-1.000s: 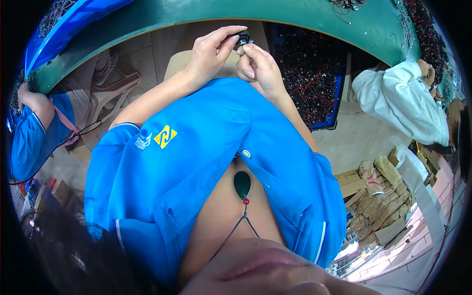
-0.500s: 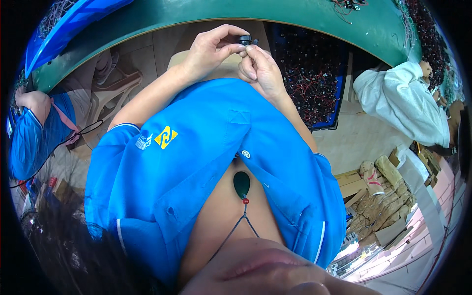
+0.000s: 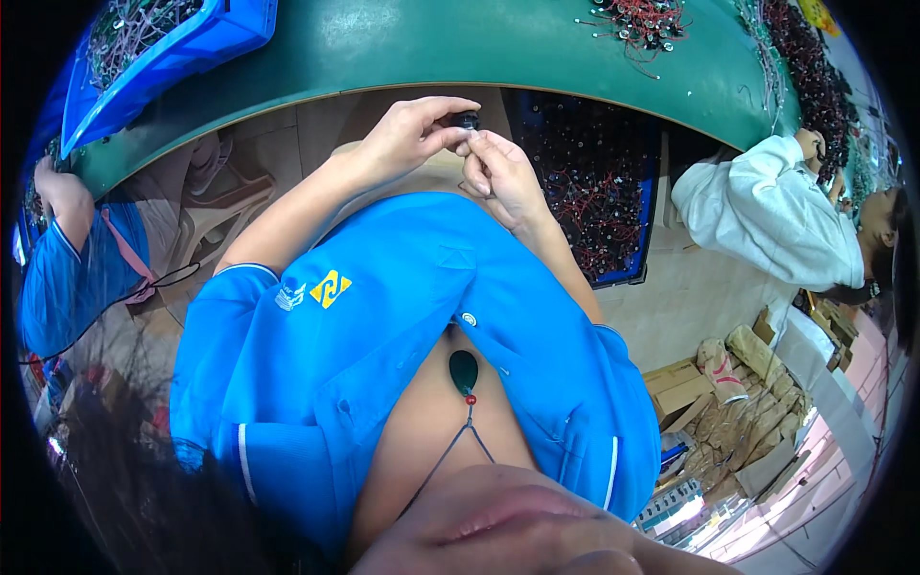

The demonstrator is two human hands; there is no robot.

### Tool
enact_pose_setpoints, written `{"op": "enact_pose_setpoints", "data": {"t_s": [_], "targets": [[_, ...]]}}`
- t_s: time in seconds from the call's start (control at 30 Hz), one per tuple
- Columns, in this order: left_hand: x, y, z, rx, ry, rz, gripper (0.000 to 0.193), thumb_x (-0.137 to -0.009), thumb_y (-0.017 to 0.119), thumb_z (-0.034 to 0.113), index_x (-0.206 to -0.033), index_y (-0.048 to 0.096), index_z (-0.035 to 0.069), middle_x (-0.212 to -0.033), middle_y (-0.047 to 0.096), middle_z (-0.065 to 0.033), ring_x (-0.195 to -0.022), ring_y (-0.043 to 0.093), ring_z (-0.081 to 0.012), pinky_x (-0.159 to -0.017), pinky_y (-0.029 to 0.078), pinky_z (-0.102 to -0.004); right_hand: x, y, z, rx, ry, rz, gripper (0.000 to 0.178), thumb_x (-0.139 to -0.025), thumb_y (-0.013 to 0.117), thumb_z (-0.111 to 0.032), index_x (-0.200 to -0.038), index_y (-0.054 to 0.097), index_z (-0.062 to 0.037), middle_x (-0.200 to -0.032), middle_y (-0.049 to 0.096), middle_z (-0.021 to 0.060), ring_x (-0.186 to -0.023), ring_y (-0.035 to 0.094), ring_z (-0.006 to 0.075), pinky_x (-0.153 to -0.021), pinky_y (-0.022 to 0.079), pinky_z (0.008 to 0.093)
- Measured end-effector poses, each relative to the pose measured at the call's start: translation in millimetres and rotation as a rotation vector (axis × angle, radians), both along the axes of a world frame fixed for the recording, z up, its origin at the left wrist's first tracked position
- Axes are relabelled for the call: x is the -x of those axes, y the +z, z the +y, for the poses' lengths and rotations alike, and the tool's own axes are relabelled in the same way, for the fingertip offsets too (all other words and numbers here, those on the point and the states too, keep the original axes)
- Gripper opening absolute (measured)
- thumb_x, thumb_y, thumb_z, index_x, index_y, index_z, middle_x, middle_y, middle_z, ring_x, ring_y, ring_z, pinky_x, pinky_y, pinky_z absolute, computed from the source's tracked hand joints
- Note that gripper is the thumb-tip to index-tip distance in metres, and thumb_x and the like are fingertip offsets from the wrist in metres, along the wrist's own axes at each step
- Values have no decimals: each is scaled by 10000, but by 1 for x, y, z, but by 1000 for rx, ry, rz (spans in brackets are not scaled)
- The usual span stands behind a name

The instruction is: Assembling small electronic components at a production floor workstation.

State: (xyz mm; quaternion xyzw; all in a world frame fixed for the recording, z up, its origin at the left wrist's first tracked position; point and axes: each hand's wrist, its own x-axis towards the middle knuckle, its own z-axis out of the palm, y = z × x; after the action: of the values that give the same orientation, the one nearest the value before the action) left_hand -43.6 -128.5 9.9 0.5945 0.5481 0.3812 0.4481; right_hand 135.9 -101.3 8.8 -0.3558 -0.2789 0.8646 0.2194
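Both hands a touch lower than before, left hand (image 3: 407, 134) and right hand (image 3: 500, 172) pinching small black part (image 3: 466, 120) between fingertips.

I see one small black part (image 3: 467, 120), round and stubby, pinched between the fingers (image 3: 443, 127) of both hands. It is held in the air just below the near edge of the green worktop (image 3: 460, 48). Finer detail is too small to tell.

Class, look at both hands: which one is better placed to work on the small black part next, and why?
Probably the right hand: its fingertips meet the small black part from the side and look free to adjust it, while the left hand pinches it steady.
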Motion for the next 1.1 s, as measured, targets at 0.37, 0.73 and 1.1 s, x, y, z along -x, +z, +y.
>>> {"op": "enact_pose_setpoints", "data": {"t_s": [0.37, 0.73, 1.1], "targets": [[-10, 2, 1, -145, 35, 78, 280, -861, 612, 10, -1140, 607, 18, -906, 651, -90, -664, 594, -122, -573, 484, -209, 0, 25, 0, -156, 48, -117, 201, -998, 433, -164, -929, 561, -25, -582, 484, 0, -474, 391, 40, -435, 280, 165], [-25, 0, 4, -78, 96, 74, 224, -864, 597, 5, -1087, 606, 14, -876, 631, -76, -675, 575, -102, -570, 471, -211, -5, 12, -5, -339, -24, -196, 146, -982, 459, -123, -920, 554, -32, -618, 500, -2, -492, 423, 44, -450, 319, 177], [-38, -5, 26, -14, -83, 8, 250, -838, 607, 3, -1083, 609, 56, -924, 627, -73, -674, 566, -141, -581, 470, -255, -33, 4, -5, -491, -41, -421, 139, -968, 477, -116, -916, 568, -25, -583, 497, -9, -477, 439, 61, -436, 323, 199]]}}
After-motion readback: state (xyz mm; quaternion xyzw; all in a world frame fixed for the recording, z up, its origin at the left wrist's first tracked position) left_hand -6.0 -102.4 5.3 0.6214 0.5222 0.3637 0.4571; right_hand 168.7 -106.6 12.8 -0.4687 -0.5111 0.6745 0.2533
